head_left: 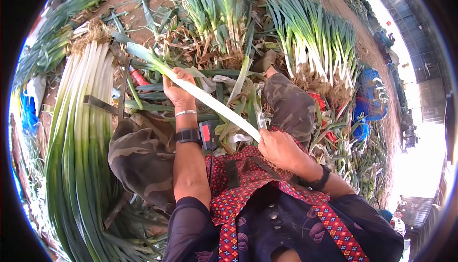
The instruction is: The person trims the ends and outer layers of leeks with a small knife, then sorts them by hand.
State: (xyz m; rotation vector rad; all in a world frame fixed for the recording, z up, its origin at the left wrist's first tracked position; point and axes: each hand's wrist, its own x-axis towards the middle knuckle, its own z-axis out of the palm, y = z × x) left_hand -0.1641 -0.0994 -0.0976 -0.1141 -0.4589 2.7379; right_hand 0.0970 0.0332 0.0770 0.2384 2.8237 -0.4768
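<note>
One long white-stemmed leek (220, 108) lies slantwise across my lap, its green end pointing to the upper left. My left hand (179, 89) has its fingers round the stalk just below the green part. At the lower end, my right hand (282, 151) is closed on the white base, and thin roots show under that hand. Close by on the left is a big bundle of leeks (81, 114), root ends up, lying against a metal frame (101, 103).
Leek bunches stand ahead, one at centre (212, 11) and another at right (315, 38). Loose leaves and peelings (191, 47) cover the ground around my knees. A blue plastic basket (373, 92) is at the right. More leeks (47, 38) lie at far left.
</note>
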